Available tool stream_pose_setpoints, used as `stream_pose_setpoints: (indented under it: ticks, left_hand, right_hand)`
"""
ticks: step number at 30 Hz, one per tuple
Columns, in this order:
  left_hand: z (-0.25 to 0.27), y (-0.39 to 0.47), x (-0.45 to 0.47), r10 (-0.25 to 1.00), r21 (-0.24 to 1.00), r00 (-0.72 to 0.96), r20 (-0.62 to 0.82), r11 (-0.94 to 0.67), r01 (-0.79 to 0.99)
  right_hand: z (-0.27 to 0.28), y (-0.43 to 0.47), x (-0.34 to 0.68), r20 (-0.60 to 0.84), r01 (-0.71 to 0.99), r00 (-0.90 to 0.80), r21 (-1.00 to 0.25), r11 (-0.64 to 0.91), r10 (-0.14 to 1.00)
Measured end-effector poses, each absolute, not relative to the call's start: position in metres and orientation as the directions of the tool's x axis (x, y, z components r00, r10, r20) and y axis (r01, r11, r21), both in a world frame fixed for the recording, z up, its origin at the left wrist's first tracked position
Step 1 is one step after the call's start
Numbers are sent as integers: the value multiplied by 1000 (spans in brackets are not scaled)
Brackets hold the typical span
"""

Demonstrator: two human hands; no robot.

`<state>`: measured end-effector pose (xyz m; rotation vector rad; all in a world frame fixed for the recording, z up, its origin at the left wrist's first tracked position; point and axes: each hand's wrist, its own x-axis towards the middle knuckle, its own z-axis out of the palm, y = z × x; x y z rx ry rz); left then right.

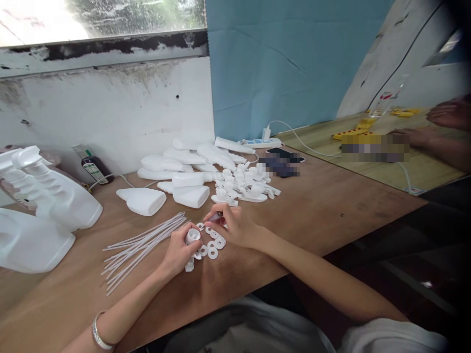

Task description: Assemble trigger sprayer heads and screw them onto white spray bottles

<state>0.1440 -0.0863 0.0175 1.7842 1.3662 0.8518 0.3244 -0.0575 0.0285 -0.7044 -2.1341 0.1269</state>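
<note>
In the head view, my left hand (179, 251) is closing around a white trigger sprayer head (193, 236), fingers and thumb pressing on its sides while its round open collar is facing up. My right hand (235, 224) is hovering just to the right, thumb and fingertips pinching a small greyish piece (215, 216); I cannot tell exactly what it is. White ring washers (212, 252) are lying loose on the brown tabletop (265, 260), between and just below my hands. Thin white dip tubes (143, 247) are lying in a loose bundle to the left of my left hand. Farther off, more white sprayer heads (241, 182) are sitting in a heap beyond my right hand, and white plastic bottles (146, 201) are lying on their sides to the left of and behind that heap. Larger white spray bottles (69, 196) are occupying the far left. At the far right, another person's hand (417, 137) is resting near yellow pieces (353, 132).
</note>
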Motion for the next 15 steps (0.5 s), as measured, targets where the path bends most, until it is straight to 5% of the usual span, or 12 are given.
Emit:
stream_pose_setpoints:
  ticks: [15]
  left_hand:
    - [15,-86,143,972,909,232,35,-127,396]
  right_hand:
    - [26,-55,325,586,485,-591,-290,825,554]
